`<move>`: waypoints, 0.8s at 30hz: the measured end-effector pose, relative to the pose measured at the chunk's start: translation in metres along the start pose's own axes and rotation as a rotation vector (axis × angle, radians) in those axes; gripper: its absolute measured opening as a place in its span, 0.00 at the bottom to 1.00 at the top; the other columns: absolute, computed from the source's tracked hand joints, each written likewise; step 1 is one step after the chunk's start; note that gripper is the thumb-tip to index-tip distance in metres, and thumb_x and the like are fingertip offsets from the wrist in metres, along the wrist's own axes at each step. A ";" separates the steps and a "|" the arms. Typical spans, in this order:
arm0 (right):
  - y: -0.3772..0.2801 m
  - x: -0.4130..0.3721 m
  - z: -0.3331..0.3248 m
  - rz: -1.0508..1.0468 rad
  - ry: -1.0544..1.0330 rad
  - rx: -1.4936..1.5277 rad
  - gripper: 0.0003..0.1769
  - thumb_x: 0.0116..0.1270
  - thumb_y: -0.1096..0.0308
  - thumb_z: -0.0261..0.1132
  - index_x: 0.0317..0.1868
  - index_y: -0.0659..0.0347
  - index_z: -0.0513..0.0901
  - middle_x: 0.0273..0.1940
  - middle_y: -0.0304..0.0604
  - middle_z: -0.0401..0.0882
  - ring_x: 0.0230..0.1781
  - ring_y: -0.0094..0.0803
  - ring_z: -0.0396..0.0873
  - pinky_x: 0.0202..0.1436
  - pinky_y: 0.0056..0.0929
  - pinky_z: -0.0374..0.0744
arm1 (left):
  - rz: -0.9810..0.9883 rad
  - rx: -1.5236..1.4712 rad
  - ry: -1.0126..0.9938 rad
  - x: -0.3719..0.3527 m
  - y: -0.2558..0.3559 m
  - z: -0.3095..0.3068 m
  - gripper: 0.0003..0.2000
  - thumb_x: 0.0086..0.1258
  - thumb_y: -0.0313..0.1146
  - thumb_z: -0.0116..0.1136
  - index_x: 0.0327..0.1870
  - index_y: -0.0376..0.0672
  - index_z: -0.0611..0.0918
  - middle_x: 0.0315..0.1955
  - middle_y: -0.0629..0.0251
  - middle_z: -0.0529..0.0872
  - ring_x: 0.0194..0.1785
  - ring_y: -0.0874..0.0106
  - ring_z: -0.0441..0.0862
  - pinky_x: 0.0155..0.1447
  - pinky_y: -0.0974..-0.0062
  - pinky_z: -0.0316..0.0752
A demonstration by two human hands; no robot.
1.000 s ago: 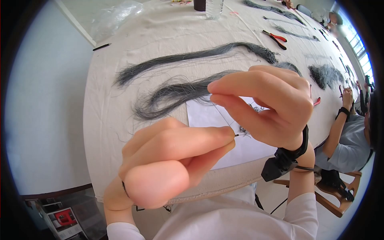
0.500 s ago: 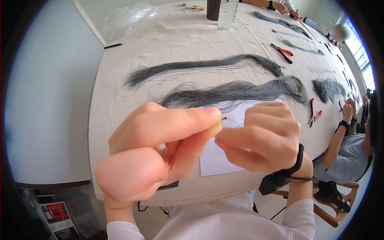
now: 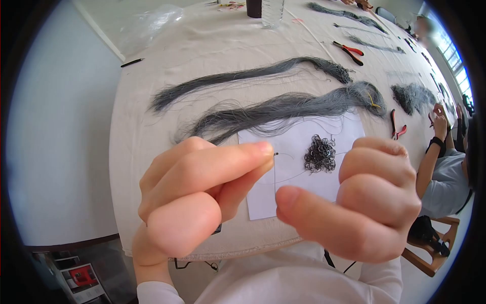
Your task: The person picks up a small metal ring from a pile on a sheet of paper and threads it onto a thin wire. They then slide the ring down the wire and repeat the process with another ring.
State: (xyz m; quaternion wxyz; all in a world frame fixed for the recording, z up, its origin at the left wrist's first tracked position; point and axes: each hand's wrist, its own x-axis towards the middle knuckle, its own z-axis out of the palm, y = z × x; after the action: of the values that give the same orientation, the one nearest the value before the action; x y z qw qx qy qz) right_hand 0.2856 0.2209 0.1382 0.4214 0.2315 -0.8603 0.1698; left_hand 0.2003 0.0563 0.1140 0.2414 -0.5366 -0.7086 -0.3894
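My left hand is closed, thumb and forefinger pinching a small dark fish hook whose end pokes out at the fingertips. A thin line drops from there to the thumb of my right hand. That hand is curled shut on the line, lower and to the right. Below the hands lies a white sheet of paper with a heap of black fish hooks. Beyond it stretches a bundle of grey line, tied with a yellow band near its right end.
A second grey bundle lies farther back. Red-and-black pliers and another pair rest on the cloth-covered table. A black pen, a clear bottle and a plastic bag are behind. A co-worker's arm is at right.
My right hand has moved away from the left, down and to the right, stretching the line between them. The hook heap is now uncovered. The view has shifted slightly.
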 end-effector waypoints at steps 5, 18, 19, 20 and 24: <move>0.026 0.005 0.000 -0.109 0.090 -0.080 0.19 0.37 0.72 0.79 0.34 0.60 0.85 0.18 0.28 0.66 0.13 0.22 0.59 0.16 0.22 0.57 | -0.002 -0.019 -0.105 0.005 0.003 -0.003 0.27 0.53 0.09 0.64 0.38 0.47 0.57 0.32 0.46 0.84 0.21 0.69 0.71 0.25 0.80 0.68; 0.060 -0.008 0.043 -0.020 0.043 0.345 0.10 0.45 0.82 0.70 0.31 0.63 0.83 0.21 0.41 0.80 0.15 0.29 0.74 0.17 0.23 0.70 | 0.007 -0.190 -0.024 0.003 -0.003 -0.007 0.28 0.54 0.10 0.63 0.41 0.48 0.57 0.32 0.47 0.83 0.20 0.69 0.72 0.23 0.79 0.70; 0.058 -0.008 0.042 -0.024 0.043 0.347 0.10 0.45 0.82 0.70 0.31 0.63 0.83 0.21 0.41 0.80 0.15 0.29 0.74 0.17 0.23 0.70 | 0.009 -0.192 -0.007 0.003 -0.004 -0.007 0.28 0.55 0.10 0.63 0.40 0.48 0.57 0.33 0.47 0.83 0.20 0.69 0.72 0.23 0.80 0.70; 0.056 -0.010 0.041 -0.007 -0.003 0.342 0.11 0.44 0.82 0.70 0.31 0.63 0.83 0.20 0.40 0.77 0.14 0.29 0.73 0.17 0.23 0.69 | 0.009 -0.194 0.010 0.003 -0.005 -0.007 0.27 0.55 0.11 0.63 0.40 0.48 0.56 0.33 0.46 0.84 0.20 0.70 0.72 0.23 0.80 0.70; 0.052 -0.013 0.045 -0.035 -0.036 0.388 0.11 0.41 0.80 0.69 0.30 0.63 0.83 0.17 0.38 0.71 0.11 0.30 0.68 0.15 0.25 0.65 | 0.015 -0.205 0.076 0.002 -0.009 -0.007 0.26 0.58 0.13 0.63 0.40 0.47 0.56 0.34 0.46 0.84 0.20 0.71 0.72 0.23 0.80 0.71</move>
State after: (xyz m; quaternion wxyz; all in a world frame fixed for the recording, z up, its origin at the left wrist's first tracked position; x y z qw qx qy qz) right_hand 0.2352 0.2461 0.0968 0.3562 0.3261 -0.8147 0.3211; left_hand 0.1911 0.0509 0.1165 0.2149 -0.5487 -0.6515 -0.4778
